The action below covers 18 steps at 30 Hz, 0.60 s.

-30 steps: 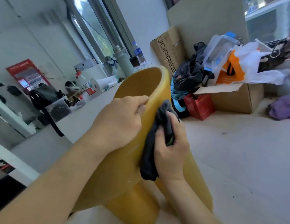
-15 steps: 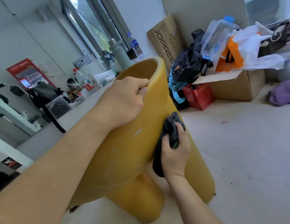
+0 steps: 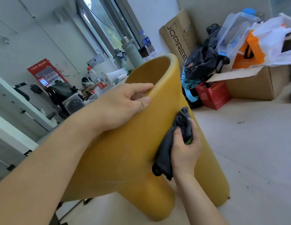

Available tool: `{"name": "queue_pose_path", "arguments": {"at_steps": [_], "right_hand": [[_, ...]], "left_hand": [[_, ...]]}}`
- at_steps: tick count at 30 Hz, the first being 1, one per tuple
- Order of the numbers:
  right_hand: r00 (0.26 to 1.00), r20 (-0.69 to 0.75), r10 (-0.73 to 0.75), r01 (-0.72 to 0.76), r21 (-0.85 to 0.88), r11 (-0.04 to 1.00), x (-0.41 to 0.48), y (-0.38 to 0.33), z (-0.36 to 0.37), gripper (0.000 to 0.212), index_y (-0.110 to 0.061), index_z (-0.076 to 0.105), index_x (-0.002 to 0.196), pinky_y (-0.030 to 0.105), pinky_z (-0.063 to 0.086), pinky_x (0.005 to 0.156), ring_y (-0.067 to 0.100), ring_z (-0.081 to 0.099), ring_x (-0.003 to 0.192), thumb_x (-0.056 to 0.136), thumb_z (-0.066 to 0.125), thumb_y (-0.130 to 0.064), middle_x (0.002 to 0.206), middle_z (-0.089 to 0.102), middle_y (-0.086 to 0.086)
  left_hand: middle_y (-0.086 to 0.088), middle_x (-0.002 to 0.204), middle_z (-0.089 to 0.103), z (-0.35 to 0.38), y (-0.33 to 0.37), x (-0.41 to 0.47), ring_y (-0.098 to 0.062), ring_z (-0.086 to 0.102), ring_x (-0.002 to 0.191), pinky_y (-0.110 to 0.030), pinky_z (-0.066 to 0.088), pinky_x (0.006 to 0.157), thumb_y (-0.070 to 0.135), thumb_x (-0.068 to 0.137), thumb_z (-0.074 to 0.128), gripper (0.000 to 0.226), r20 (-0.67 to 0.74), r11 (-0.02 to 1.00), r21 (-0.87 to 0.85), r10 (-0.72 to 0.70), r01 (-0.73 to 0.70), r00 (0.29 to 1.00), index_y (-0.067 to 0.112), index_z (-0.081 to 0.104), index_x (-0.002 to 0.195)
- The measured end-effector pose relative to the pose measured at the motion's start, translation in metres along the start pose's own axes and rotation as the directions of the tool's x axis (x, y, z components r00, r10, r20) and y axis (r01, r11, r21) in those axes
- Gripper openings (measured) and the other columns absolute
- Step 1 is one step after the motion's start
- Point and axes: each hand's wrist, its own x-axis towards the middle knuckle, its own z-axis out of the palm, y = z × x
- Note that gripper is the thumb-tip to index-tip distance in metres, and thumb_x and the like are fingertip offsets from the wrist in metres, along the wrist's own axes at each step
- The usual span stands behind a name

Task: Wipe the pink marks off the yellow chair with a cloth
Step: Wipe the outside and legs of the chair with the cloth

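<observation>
On the pale floor [image 3: 239,143], yellow chair [image 3: 125,151] tipped over, dark cloth [image 3: 172,143] bunched under clenched right hand [image 3: 185,148] fingers against its side, left hand [image 3: 123,104] fingers curled over its rim above, cardboard box [image 3: 255,85] well beyond.

Beneath the cloth [image 3: 166,151], chair [image 3: 125,151] surface hidden; white bag [image 3: 269,44] cut off at right.

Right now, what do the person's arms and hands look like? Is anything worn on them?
Both are bare. The left hand and right hand wear no gloves, and no ring shows on the fingers in view. The left forearm and right forearm are uncovered as far as the picture reaches, with no sleeve, watch or bracelet showing. The left thumbnail looks short and unpainted.
</observation>
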Motion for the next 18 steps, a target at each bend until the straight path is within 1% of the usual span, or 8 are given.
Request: {"name": "queue_pose_path", "arguments": {"at_steps": [2,4,6,7,10,12,15,18], "right_hand": [[0.990,-0.047,0.135,-0.134,0.018,0.991,-0.002,0.010,-0.003,0.035,-0.038,0.061,0.116,0.035,0.049,0.099,0.009,0.059,0.113,0.090,0.064,-0.015,0.119,0.064,-0.011],[0.989,-0.037,0.145,-0.142,0.055,0.988,-0.006,0.003,0.007,0.033,-0.040,0.062,0.112,0.042,0.050,0.097,0.008,0.060,0.108,0.089,0.065,-0.016,0.115,0.064,-0.012],[0.997,0.008,0.077,-0.077,0.072,0.994,-0.009,-0.012,0.014,0.033,-0.038,0.063,0.110,0.040,0.050,0.095,0.009,0.060,0.107,0.088,0.065,-0.014,0.114,0.064,-0.011],[0.999,0.027,0.028,-0.030,0.075,0.997,-0.010,-0.020,0.015,0.033,-0.036,0.063,0.110,0.035,0.049,0.095,0.008,0.059,0.107,0.088,0.066,-0.012,0.113,0.064,-0.009],[0.984,0.088,-0.153,0.147,0.063,0.987,-0.001,-0.039,0.014,0.029,-0.025,0.064,0.111,0.026,0.049,0.090,0.012,0.060,0.105,0.085,0.065,-0.011,0.111,0.065,-0.005],[0.979,0.101,-0.179,0.175,0.055,0.983,0.023,-0.042,0.010,0.026,-0.023,0.064,0.109,0.024,0.048,0.087,0.011,0.063,0.100,0.085,0.065,-0.013,0.105,0.067,-0.005],[0.999,0.041,0.032,-0.033,0.026,0.999,0.083,-0.036,0.007,0.025,-0.020,0.064,0.111,0.021,0.048,0.087,-0.004,0.061,0.094,0.088,0.065,-0.012,0.103,0.067,-0.010],[0.989,0.052,0.138,-0.137,-0.009,0.990,0.100,-0.045,0.000,0.031,-0.022,0.062,0.119,0.033,0.050,0.097,0.003,0.062,0.101,0.088,0.065,-0.019,0.111,0.066,-0.009]], "left_hand": [[0.028,0.095,0.068,-0.005,-0.007,-0.019,0.004,0.066,0.086,-0.014,0.052,0.075,0.057,0.084,0.038,0.031,0.070,0.996,0.057,-0.077,0.073,0.995,0.053,0.056,0.110],[0.019,0.090,0.072,-0.002,-0.019,-0.036,-0.002,0.069,0.079,-0.020,0.056,0.074,0.068,0.081,0.031,0.049,0.052,0.994,0.034,-0.101,0.099,0.994,0.039,0.065,0.100],[0.001,0.089,0.073,0.002,-0.032,-0.039,-0.015,0.070,0.078,-0.042,0.056,0.079,0.080,0.079,0.025,0.073,-0.029,0.993,0.106,-0.041,0.044,0.999,0.023,0.068,0.098],[-0.004,0.088,0.073,0.003,-0.034,-0.040,-0.018,0.070,0.077,-0.048,0.054,0.078,0.082,0.075,0.025,0.078,-0.058,0.991,0.132,-0.016,0.024,0.998,0.020,0.068,0.096],[-0.003,0.082,0.071,0.007,-0.033,-0.036,-0.018,0.068,0.074,-0.049,0.053,0.074,0.082,0.074,0.021,0.079,-0.124,0.981,0.194,0.022,0.002,0.992,0.020,0.066,0.091],[-0.003,0.081,0.070,0.013,-0.025,-0.031,-0.017,0.067,0.074,-0.048,0.053,0.072,0.081,0.075,0.018,0.077,-0.150,0.968,0.251,0.056,-0.017,0.987,0.021,0.065,0.090],[-0.003,0.079,0.068,0.024,-0.004,-0.013,-0.019,0.066,0.074,-0.049,0.052,0.070,0.071,0.083,0.018,0.067,-0.193,0.959,0.273,0.135,-0.079,0.972,0.021,0.062,0.087],[-0.001,0.073,0.065,0.032,0.019,0.010,-0.021,0.064,0.072,-0.048,0.051,0.071,0.061,0.091,0.022,0.058,-0.257,0.948,0.292,0.208,-0.129,0.944,0.018,0.059,0.083]]}}
